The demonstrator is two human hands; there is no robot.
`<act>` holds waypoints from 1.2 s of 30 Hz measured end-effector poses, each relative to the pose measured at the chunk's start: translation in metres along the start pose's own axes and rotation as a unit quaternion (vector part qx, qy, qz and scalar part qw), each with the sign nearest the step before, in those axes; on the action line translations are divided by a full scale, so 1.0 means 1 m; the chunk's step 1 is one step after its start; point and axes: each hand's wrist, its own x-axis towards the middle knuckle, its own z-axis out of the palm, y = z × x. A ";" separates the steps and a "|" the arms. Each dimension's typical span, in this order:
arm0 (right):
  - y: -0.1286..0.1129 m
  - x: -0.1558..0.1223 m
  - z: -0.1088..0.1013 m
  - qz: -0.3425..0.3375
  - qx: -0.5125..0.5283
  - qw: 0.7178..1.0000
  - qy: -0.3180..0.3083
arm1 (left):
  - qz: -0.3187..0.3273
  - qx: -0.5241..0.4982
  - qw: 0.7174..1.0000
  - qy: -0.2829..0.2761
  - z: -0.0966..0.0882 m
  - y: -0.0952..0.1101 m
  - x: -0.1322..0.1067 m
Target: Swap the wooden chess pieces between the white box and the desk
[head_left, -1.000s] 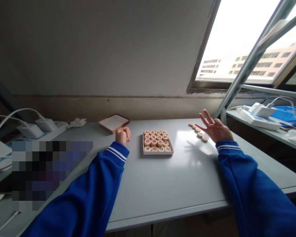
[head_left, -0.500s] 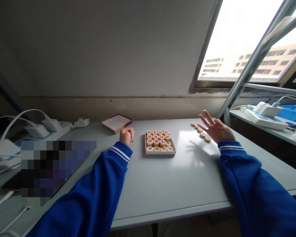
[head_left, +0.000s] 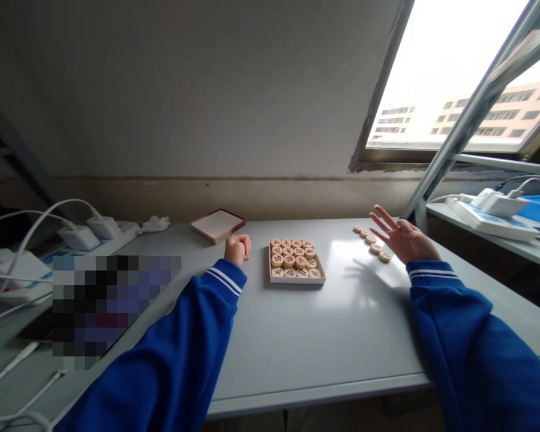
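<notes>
Flanking a square box [head_left: 297, 280] of round wood-toned discs [head_left: 288, 261], left fingers [head_left: 243, 246] curl tight, right fingers [head_left: 387, 218] spread.

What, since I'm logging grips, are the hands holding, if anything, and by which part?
The right hand, spread open near the round pale wooden pieces, holds nothing visible. The left hand is fisted; whether it hides anything is unclear.

My sleeves [head_left: 450, 315]: blue cloth, matt, softly creased; my desk [head_left: 315, 342]: grey, smooth, semi-glossy, catching glare; round pieces [head_left: 288, 261]: pale, wood-like, smooth; box [head_left: 294, 280]: whitish, card-like, matt; lid [head_left: 218, 224]: paper-like inside, matt; wall [head_left: 198, 90]: matt, plaster-like; slanting frame [head_left: 470, 115]: grey metal, dull sheen; plugs [head_left: 104, 227]: white plastic, smooth.
</notes>
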 end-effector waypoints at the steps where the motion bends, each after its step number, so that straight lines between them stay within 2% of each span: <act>1: -0.001 0.000 -0.001 0.007 -0.019 1.000 0.003 | 0.003 -0.001 1.000 0.001 0.000 0.000 0.000; 5: -0.004 -0.001 -0.001 0.052 -0.077 0.995 0.023 | 0.006 0.000 1.000 0.000 0.001 0.001 -0.002; 9: -0.004 0.001 0.001 0.049 -0.108 0.993 0.017 | 0.008 0.011 1.000 -0.009 0.000 0.001 -0.002; 11: -0.005 0.001 0.000 0.047 -0.181 0.982 0.038 | 0.018 0.015 1.000 -0.017 0.000 0.000 -0.001; 12: -0.005 0.001 -0.002 0.049 -0.251 0.965 0.054 | 0.023 0.019 0.999 -0.020 -0.001 -0.001 0.000; 14: -0.005 0.000 -0.007 0.077 -0.429 0.897 0.071 | 0.039 0.045 0.998 -0.026 -0.003 -0.003 0.002; 16: -0.001 -0.003 -0.015 0.151 -0.555 0.818 0.027 | 0.060 0.083 0.994 -0.026 -0.005 -0.007 0.003; 17: 0.003 -0.004 -0.020 0.188 -0.578 0.794 -0.006 | 0.068 0.096 0.993 -0.025 -0.006 -0.009 0.004; 18: 0.008 -0.005 -0.025 0.213 -0.580 0.785 -0.035 | 0.077 0.112 0.990 -0.024 -0.007 -0.011 0.004; 19: 0.013 -0.005 -0.029 0.222 -0.573 0.787 -0.055 | 0.087 0.134 0.987 -0.023 -0.007 -0.012 0.004; 21: 0.022 -0.006 -0.034 0.195 -0.559 0.804 -0.053 | 0.115 0.210 0.971 -0.012 -0.007 -0.014 0.003; 25: 0.025 -0.007 -0.028 0.159 -0.531 0.831 -0.053 | 0.166 0.423 0.890 0.033 -0.003 -0.013 -0.003; 28: 0.017 -0.008 -0.018 0.163 -0.519 0.836 -0.069 | 0.175 0.504 0.846 0.014 -0.002 -0.011 -0.006; 30: 0.012 -0.009 -0.012 0.144 -0.518 0.840 -0.075 | 0.182 0.507 0.843 -0.012 -0.001 -0.012 -0.006; 33: 0.006 -0.008 -0.002 0.112 -0.513 0.845 -0.100 | 0.194 0.485 0.852 -0.027 -0.001 -0.013 -0.005; 36: -0.001 -0.007 0.020 0.079 -0.479 0.862 -0.145 | 0.195 0.473 0.859 -0.032 -0.001 -0.014 -0.005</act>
